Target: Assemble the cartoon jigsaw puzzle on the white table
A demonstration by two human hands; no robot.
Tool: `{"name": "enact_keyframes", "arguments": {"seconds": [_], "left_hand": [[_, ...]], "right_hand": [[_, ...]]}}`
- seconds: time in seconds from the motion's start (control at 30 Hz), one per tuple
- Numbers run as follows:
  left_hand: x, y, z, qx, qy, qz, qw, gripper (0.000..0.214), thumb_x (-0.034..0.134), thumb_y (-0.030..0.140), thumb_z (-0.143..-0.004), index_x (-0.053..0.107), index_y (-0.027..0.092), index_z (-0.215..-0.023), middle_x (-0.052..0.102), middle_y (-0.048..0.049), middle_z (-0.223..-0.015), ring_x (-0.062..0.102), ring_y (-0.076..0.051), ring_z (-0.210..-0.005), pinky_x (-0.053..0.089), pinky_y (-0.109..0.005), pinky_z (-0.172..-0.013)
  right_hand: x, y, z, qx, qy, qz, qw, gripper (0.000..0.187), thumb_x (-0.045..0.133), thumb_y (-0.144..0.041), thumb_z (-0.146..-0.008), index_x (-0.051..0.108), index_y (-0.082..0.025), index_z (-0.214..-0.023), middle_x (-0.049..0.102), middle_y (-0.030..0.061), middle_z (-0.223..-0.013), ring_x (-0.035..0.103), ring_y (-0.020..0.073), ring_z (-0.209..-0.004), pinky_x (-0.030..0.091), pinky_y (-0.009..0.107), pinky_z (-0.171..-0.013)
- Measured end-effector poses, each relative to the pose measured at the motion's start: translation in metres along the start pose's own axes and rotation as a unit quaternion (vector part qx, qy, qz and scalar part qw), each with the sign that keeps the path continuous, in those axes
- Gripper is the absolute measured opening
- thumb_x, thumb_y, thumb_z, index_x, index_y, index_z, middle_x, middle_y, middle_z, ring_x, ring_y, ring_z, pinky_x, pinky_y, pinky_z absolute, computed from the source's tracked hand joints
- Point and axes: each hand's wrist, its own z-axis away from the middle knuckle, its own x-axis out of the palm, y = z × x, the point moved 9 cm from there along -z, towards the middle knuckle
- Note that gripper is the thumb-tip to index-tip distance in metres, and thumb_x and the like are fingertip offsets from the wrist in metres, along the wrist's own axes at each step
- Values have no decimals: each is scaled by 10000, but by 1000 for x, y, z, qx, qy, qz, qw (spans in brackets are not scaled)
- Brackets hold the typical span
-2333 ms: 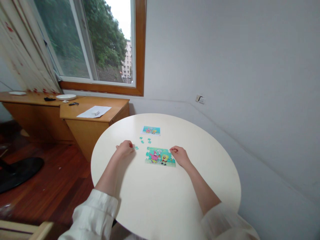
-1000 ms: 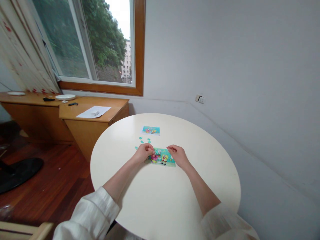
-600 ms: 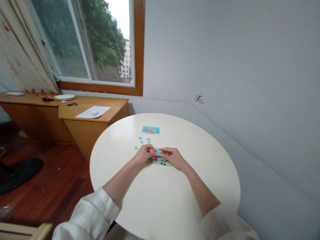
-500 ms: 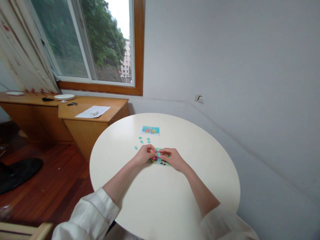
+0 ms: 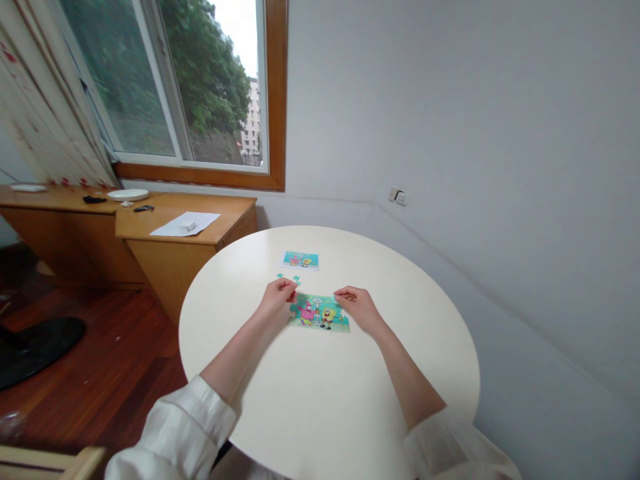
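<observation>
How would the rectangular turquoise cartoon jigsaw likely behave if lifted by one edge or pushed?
The turquoise cartoon jigsaw may bend or split if lifted, as its sides show interlocking notches. It is probably light, looking thin. Lying flat on the smooth-looking, round white table, it would likely slide rather than tip.

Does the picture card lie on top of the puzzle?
No, the card lies apart from the puzzle, farther back on the white table.

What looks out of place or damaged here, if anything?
The white socket on the wall, right of the window, looks odd: it sits lower than the beige plate beside it, with a dark gap showing. Nothing on the puzzle looks damaged.
</observation>
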Motion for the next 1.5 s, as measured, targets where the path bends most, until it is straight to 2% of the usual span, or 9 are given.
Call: {"name": "enact_keyframes", "arguments": {"seconds": [0.17,0.4,0.77,0.97,1.23,1.5], "left_hand": [[-3,1,-1,-2,14,11,1000,320,689,418,-543,532,145,-600,507,30,-479,449,-72,-451,392,-228,-505],[-6,4,0,2,30,23,999,340,666,449,-533,506,152,-576,470,45,-459,422,-61,-437,362,-219,-485],[-6,0,-1,-8,26,32,999,287,660,393,-560,509,150,-575,470,46,-448,410,-57,-424,340,-211,-482],[-5,-2,-1,-11,23,33,999,292,659,398,-559,508,149,-577,466,46,-456,405,-56,-430,336,-213,-488],[1,-7,-1,-20,-14,23,999,292,682,389,-560,535,141,-611,479,44,-469,433,-66,-445,358,-220,-499],[32,-12,12,-25,-108,-25,994,230,729,275,-563,634,90,-661,599,-31,-542,516,-97,-500,400,-245,-550]], "right_hand": [[-5,8,-2,16,4,3,1000,252,633,-352,-603,654,-137,-733,647,43,-673,574,138,-630,460,279,-617],[-12,29,-5,73,0,3,997,192,641,-288,-566,654,-136,-683,660,42,-618,600,150,-605,464,275,-598],[-9,21,-1,70,-11,3,997,149,587,-222,-589,662,-141,-690,659,33,-611,598,149,-606,458,266,-602],[-8,25,-3,71,-17,8,997,159,583,-216,-598,665,-138,-709,659,32,-624,600,147,-619,462,271,-627],[-4,21,-1,66,-17,-3,998,163,585,-205,-594,658,-134,-720,654,26,-619,591,131,-598,458,256,-604],[19,3,6,91,-1,-119,989,219,710,-284,-504,631,-147,-656,647,18,-573,608,144,-551,469,263,-560]]}}
